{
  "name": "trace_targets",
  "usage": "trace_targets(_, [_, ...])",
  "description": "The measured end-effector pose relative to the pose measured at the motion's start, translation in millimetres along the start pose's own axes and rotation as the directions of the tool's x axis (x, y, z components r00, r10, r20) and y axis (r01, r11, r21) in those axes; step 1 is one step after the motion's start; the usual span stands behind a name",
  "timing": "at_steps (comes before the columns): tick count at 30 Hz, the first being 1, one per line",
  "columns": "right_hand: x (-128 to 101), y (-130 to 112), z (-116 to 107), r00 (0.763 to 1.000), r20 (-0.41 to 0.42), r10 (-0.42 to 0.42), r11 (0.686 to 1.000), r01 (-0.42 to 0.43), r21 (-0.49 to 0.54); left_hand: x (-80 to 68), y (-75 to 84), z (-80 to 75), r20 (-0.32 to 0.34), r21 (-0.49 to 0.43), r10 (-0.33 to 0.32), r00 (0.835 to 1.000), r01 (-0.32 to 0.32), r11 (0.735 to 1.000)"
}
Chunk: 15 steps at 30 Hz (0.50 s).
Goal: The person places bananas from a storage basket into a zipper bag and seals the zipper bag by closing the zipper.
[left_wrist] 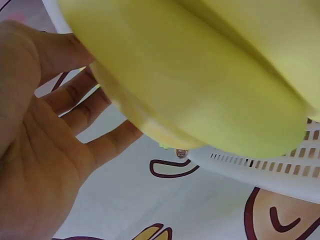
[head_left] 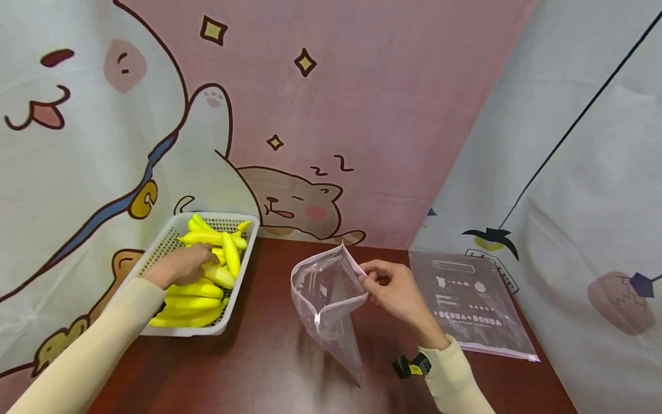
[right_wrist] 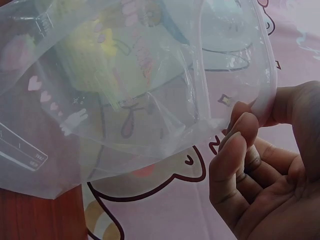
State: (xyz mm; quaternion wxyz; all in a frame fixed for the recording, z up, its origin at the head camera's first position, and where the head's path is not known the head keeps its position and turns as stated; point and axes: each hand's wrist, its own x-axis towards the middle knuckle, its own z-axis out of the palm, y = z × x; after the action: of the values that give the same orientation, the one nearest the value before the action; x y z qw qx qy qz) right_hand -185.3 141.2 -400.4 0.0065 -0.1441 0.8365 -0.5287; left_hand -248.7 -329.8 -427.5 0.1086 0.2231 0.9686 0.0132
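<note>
A white mesh basket (head_left: 217, 216) at the left of the dark red table holds several yellow bananas (head_left: 199, 302). My left hand (head_left: 181, 265) lies on top of the pile, its fingers (left_wrist: 80, 107) loosely spread against a banana (left_wrist: 200, 75) with no clear grip. Near the table's middle a clear zip bag (head_left: 323, 293) stands with its mouth held wide. My right hand (head_left: 393, 287) pinches the bag's rim (right_wrist: 262, 105) between thumb and fingertips. Through the bag (right_wrist: 140, 75) the yellow fruit shows as a blur.
A second clear bag (head_left: 470, 305) with white print lies flat at the table's right side. Cartoon-print cloth walls close in behind and on both sides. The basket's wall (left_wrist: 280, 165) shows under the banana. Bare tabletop (head_left: 248, 368) lies in front.
</note>
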Motion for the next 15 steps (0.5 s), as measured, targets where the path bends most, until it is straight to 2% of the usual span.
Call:
trace_targets(4, [0.0,0.5,0.1,1.000,0.004,-0.010,1.000,0.010,0.001,-3.7,-3.1,1.1,-0.008,-0.027,0.008,1.000,-0.008,1.000])
trace_targets(11, [0.2,2.0,0.7,1.000,0.001,-0.008,1.000,0.008,-0.002,-8.5,-7.9,-2.2,-0.084,-0.076,0.041,0.996,-0.047,0.996])
trace_targets(15, [-0.5,3.9,1.2,1.000,0.002,-0.014,1.000,0.014,-0.004,-10.3,-9.7,-4.0,-0.071,-0.091,0.047,0.996,-0.054,0.994])
